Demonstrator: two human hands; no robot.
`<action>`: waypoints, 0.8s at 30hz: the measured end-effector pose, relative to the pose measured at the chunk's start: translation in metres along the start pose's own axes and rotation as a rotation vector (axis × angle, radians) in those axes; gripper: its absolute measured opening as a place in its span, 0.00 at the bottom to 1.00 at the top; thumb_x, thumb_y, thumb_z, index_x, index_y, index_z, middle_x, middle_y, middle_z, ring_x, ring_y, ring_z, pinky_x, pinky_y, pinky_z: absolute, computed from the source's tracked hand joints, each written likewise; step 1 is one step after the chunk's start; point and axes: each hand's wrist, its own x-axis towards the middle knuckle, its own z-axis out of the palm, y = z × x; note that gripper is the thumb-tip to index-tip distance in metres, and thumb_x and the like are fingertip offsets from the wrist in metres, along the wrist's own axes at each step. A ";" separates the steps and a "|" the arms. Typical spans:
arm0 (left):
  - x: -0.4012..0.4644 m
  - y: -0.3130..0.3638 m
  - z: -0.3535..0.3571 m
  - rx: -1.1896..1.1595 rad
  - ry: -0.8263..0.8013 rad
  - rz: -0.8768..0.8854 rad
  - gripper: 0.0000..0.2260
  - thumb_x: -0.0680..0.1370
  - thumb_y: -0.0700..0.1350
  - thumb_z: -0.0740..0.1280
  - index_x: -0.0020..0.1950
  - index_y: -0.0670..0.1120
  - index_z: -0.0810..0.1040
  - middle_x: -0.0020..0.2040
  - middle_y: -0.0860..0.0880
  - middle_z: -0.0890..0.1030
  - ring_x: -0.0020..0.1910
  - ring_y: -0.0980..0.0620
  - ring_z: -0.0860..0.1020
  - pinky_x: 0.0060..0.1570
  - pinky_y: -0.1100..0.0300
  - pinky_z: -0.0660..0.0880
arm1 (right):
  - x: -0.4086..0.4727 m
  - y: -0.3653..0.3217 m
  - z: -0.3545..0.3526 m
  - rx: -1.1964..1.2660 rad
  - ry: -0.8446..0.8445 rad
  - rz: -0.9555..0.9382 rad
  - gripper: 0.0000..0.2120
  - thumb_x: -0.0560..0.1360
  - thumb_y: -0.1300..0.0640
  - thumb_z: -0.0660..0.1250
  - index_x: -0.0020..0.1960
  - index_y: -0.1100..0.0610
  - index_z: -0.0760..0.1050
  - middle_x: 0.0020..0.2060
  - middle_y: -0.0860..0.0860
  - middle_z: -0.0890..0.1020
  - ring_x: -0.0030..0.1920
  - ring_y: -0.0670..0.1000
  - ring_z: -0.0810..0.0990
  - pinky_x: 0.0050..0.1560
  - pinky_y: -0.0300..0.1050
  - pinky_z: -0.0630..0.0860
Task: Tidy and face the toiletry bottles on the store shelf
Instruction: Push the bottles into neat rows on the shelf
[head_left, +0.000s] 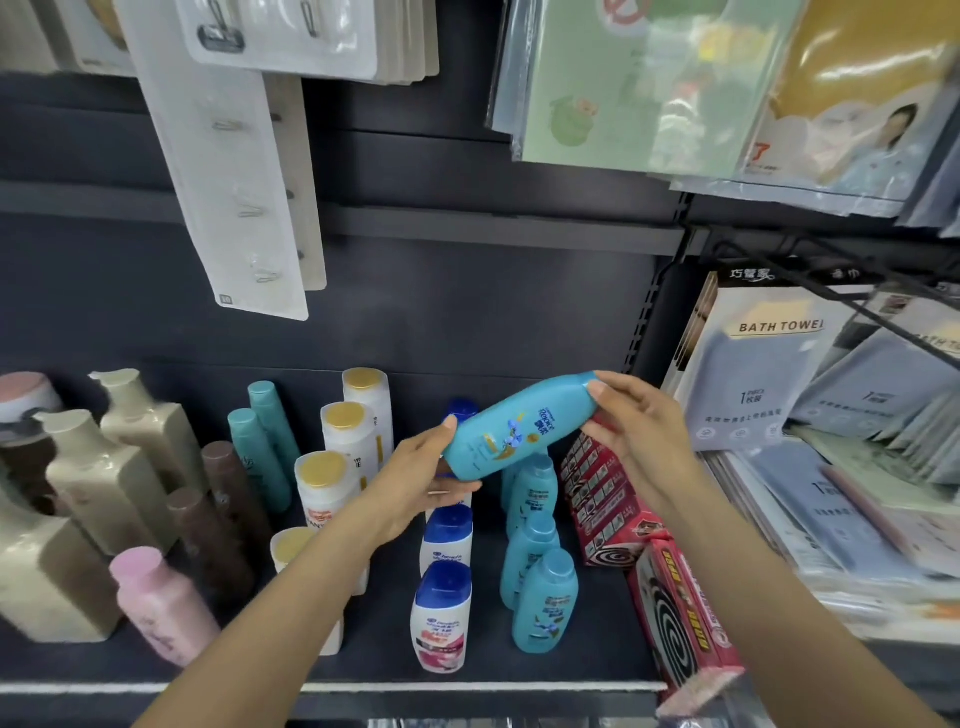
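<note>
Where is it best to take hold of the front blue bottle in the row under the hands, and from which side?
Take the front blue bottle by its round cap and shoulder, coming from above and the front. It stands upright at the shelf's open edge; a like bottle stands close behind and the red boxes crowd its right, so a side grip looks tight.

Red boxes (608, 499), bath towel packs (753, 374)

Dark store shelf (597, 597), rows of toiletry bottles (543, 603) standing, red boxes (680, 618) at right
</note>
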 end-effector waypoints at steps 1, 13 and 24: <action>-0.003 0.001 -0.001 -0.086 -0.030 -0.011 0.15 0.80 0.55 0.59 0.57 0.46 0.77 0.50 0.42 0.82 0.45 0.46 0.83 0.42 0.60 0.80 | -0.002 0.000 0.000 0.043 -0.002 0.006 0.09 0.76 0.63 0.65 0.56 0.62 0.77 0.50 0.56 0.83 0.54 0.53 0.82 0.52 0.44 0.80; -0.024 0.009 -0.005 0.221 0.198 0.606 0.14 0.71 0.40 0.73 0.54 0.54 0.79 0.53 0.53 0.81 0.52 0.59 0.80 0.49 0.67 0.77 | -0.010 0.001 0.007 0.337 -0.018 0.137 0.15 0.77 0.61 0.63 0.63 0.55 0.75 0.55 0.54 0.81 0.53 0.50 0.82 0.54 0.44 0.79; -0.037 0.008 -0.020 0.931 0.275 1.266 0.20 0.71 0.44 0.72 0.62 0.50 0.73 0.63 0.49 0.69 0.64 0.60 0.65 0.60 0.75 0.66 | -0.014 0.001 0.005 0.363 -0.040 0.164 0.15 0.76 0.64 0.63 0.62 0.63 0.74 0.55 0.58 0.82 0.55 0.51 0.82 0.52 0.43 0.80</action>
